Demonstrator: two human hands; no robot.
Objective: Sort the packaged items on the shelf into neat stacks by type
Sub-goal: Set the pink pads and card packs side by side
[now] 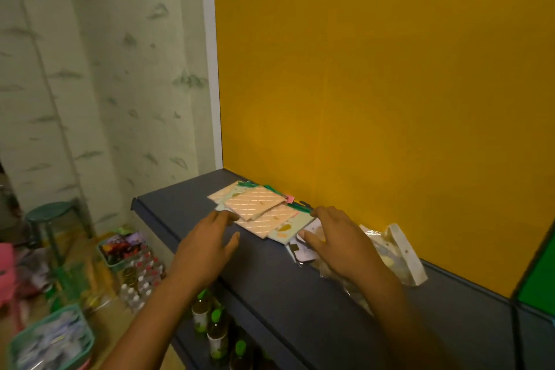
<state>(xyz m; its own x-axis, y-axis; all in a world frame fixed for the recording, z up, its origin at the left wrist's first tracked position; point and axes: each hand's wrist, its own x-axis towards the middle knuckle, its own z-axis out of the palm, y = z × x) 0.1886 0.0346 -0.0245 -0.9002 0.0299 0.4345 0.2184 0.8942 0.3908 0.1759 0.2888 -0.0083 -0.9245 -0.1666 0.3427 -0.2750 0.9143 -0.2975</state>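
A loose pile of flat packets lies on the dark grey shelf [288,288] against the yellow back panel. The top ones are peach packets [256,203] with white dashed lines; pale green packets [292,227] stick out beneath. My left hand [207,242] reaches to the pile's near left corner, fingertips touching the lowest peach packet, holding nothing. My right hand [336,239] lies spread over the pile's right end, fingers resting on a small clear packet [303,252]. Further right lies a crumpled clear bag with a white packet [404,252].
The yellow panel [375,84] closes off the back of the shelf. Below the shelf stand green-capped bottles [210,327]. On the floor to the left are teal baskets of goods [51,336], small bottles [141,276], a green stool [51,213] and a pink stool.
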